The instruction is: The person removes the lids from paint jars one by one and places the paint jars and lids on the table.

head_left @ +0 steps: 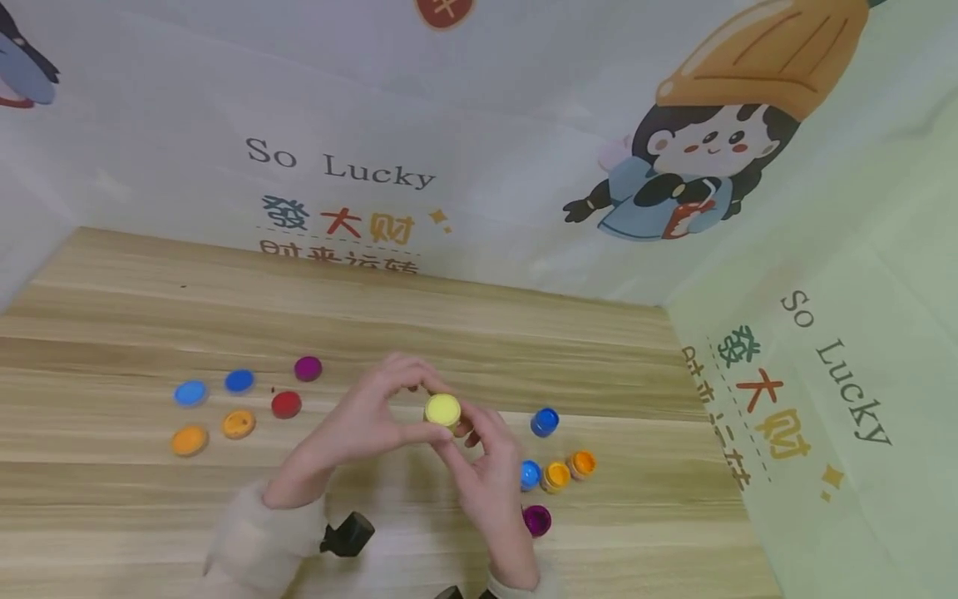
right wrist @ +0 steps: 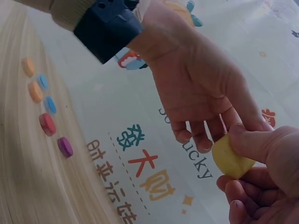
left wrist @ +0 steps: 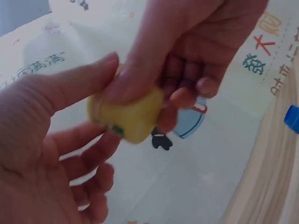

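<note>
A small yellow paint pot (head_left: pixel 442 411) is held up between both hands, its round pale-yellow top facing the head camera. My left hand (head_left: pixel 374 412) pinches it from the left with thumb and fingers. From the other side my right hand (head_left: pixel 485 470) grips the same pot, thumb and fingers around it. In the left wrist view the yellow pot (left wrist: pixel 128 114) is blurred, with a green mark low on its side. The right wrist view shows the yellow pot (right wrist: pixel 231 156) partly covered by the right thumb.
Several loose lids lie on the wooden table (head_left: pixel 112 516) at left, among them a red lid (head_left: pixel 286 405) and a purple lid (head_left: pixel 308 368). Opened paint pots stand at right, including a blue pot (head_left: pixel 545 422) and a purple pot (head_left: pixel 536 521). A printed cloth (head_left: pixel 509 183) hangs behind.
</note>
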A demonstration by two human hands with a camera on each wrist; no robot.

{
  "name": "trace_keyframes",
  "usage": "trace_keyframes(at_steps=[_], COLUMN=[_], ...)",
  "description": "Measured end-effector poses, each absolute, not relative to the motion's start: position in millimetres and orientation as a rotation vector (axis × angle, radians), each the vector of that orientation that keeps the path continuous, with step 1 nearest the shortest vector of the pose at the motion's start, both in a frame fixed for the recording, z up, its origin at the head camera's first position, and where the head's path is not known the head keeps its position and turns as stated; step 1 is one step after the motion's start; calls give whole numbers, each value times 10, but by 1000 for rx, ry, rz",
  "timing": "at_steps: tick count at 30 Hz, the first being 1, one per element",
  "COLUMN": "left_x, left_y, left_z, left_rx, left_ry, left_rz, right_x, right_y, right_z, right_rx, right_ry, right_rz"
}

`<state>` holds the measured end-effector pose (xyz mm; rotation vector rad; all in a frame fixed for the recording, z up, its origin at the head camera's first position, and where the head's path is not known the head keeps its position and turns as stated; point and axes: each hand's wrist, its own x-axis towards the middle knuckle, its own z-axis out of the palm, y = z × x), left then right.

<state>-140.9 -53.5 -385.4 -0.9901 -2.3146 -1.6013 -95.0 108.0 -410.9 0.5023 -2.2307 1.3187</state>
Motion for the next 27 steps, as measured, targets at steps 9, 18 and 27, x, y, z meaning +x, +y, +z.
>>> trace_keyframes(at_steps=[9,18,27], left_x=[-1337,-1364,-1341], left_y=[-495,-503,-567], left_z=[-3814,-3872,-3800], left_rx=[-876,-848,-985], left_ry=[-2425,-2295,-2366], left_rz=[-1564,-1600,-1438], right_x=[-955,-947,-940], right_y=[1040,1032,1049], right_z=[-4087,-4088,-4064], right_rx=[446,499,486], right_ry=[-2225,-2228,-2236], right_rz=[1351,1400,1387])
